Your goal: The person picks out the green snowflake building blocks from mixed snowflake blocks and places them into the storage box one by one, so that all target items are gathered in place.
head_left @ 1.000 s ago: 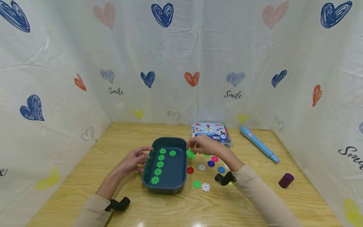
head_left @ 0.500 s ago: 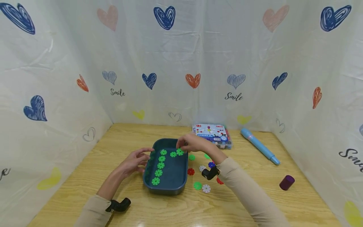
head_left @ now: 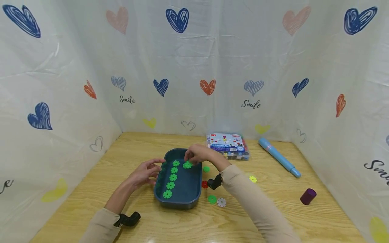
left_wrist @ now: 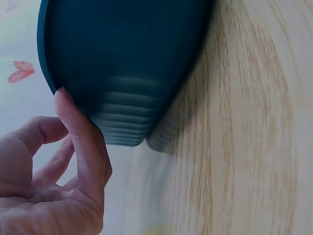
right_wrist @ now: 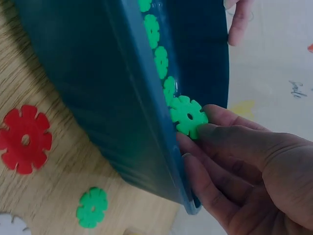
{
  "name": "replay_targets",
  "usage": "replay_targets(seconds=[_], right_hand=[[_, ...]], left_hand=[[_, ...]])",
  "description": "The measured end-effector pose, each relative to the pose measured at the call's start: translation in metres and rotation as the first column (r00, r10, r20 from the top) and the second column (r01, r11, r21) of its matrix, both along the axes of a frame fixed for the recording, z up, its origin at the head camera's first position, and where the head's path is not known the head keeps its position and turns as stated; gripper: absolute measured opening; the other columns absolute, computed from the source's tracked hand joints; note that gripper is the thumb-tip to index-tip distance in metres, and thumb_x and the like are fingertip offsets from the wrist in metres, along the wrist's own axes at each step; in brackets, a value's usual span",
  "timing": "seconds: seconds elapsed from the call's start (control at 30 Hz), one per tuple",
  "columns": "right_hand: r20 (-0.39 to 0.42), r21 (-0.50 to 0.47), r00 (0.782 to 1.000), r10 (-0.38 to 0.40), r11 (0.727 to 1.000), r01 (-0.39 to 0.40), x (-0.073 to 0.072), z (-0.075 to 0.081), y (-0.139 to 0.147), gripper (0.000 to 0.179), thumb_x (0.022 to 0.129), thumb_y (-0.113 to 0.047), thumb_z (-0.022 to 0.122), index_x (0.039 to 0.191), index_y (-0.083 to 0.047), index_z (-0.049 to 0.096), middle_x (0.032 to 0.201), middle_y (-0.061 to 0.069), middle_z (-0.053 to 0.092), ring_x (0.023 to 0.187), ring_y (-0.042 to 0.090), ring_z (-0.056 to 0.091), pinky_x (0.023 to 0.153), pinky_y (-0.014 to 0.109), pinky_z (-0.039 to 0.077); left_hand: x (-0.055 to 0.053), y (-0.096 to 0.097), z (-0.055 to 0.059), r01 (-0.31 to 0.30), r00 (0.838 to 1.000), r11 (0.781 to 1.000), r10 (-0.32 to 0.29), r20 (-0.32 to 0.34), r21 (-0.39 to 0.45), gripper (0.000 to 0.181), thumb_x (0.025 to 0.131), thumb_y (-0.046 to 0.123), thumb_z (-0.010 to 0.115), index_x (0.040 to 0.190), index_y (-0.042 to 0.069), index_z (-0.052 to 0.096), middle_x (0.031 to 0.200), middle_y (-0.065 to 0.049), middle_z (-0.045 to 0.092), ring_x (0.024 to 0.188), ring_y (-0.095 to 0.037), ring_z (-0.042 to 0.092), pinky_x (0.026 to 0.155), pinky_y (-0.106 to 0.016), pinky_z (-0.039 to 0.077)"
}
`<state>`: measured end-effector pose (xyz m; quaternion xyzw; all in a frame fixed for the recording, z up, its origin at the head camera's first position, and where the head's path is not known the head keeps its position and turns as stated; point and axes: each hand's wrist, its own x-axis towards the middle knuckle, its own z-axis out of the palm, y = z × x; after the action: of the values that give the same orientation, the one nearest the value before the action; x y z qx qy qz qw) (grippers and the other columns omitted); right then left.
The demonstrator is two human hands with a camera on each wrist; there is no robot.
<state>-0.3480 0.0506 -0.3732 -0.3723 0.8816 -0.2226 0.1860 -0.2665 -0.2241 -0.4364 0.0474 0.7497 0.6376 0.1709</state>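
Observation:
My right hand [head_left: 200, 154] reaches over the right side of a dark blue plastic tray [head_left: 178, 204]. It pinches a green snowflake disc [right_wrist: 182, 108] between thumb and finger, and in the head view this disc overlaps another green one on the tray floor. Several more green discs [head_left: 170, 185] lie in a line along the tray's left side. At the left wall is my left hand [head_left: 146, 172], one fingertip touching the rim and the other fingers loosely bent outside. A green disc [right_wrist: 92, 207] and a red disc [right_wrist: 25, 139] lie on the table beside the tray.
Right of the tray lie a white disc [head_left: 221, 202], another green disc [head_left: 212, 199] and a yellow disc [head_left: 253, 179]. A clear-sided toy box [head_left: 227, 144] stands at the back. Further right are a light blue tube [head_left: 279, 157] and a purple cylinder [head_left: 308, 196].
My right hand has moved left from the table beside the tray to inside it, carrying the green disc, then lowered it over another disc. The left hand stays at the rim.

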Motion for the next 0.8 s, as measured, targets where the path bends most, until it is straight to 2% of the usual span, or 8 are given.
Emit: replay_targets(seconds=[0.23,0.47,0.63,0.8], right_hand=[[0.054,0.019,0.998,-0.014,1.0,0.013,-0.004,-0.004,-0.011,0.019,0.091,0.004,0.061,0.102,-0.005,0.073,0.093,0.012,0.074,0.077,0.025,0.072,0.07,0.036,0.059],[0.11,0.032,0.993,-0.039,0.999,0.035,-0.007,-0.008,-0.019,0.018,0.091,0.005,0.061,0.103,-0.002,0.072,0.094,0.015,0.073,0.077,0.026,0.072,0.077,0.041,0.06],[0.171,0.069,0.983,-0.062,0.996,0.05,-0.01,-0.012,-0.023,0.019,0.091,0.007,0.06,0.102,-0.002,0.072,0.091,0.016,0.071,0.078,0.026,0.072,0.078,0.038,0.06],[0.203,0.098,0.978,-0.055,0.995,0.036,-0.014,-0.015,-0.025,0.018,0.089,0.007,0.061,0.096,-0.006,0.072,0.082,0.009,0.07,0.07,0.019,0.071,0.071,0.031,0.059]], left_hand=[[0.001,0.0,-0.001,0.001,1.0,1.0,-0.001,0.004,0.005,0.047,0.101,0.019,0.055,0.145,0.012,0.043,0.1,-0.005,0.054,0.077,-0.015,0.061,0.056,-0.026,0.055],[-0.002,0.0,0.0,0.004,1.0,1.0,-0.004,-0.001,-0.005,0.047,0.101,0.017,0.053,0.146,0.012,0.042,0.102,-0.007,0.055,0.077,-0.015,0.06,0.057,-0.026,0.054],[-0.003,0.0,0.0,0.005,1.0,1.0,-0.005,0.006,-0.008,0.047,0.101,0.017,0.052,0.147,0.011,0.041,0.102,-0.006,0.054,0.076,-0.014,0.06,0.058,-0.026,0.055],[-0.002,0.0,0.0,0.009,1.0,1.0,-0.009,0.001,0.001,0.047,0.101,0.017,0.053,0.147,0.01,0.042,0.102,-0.006,0.053,0.076,-0.015,0.06,0.057,-0.027,0.055]])
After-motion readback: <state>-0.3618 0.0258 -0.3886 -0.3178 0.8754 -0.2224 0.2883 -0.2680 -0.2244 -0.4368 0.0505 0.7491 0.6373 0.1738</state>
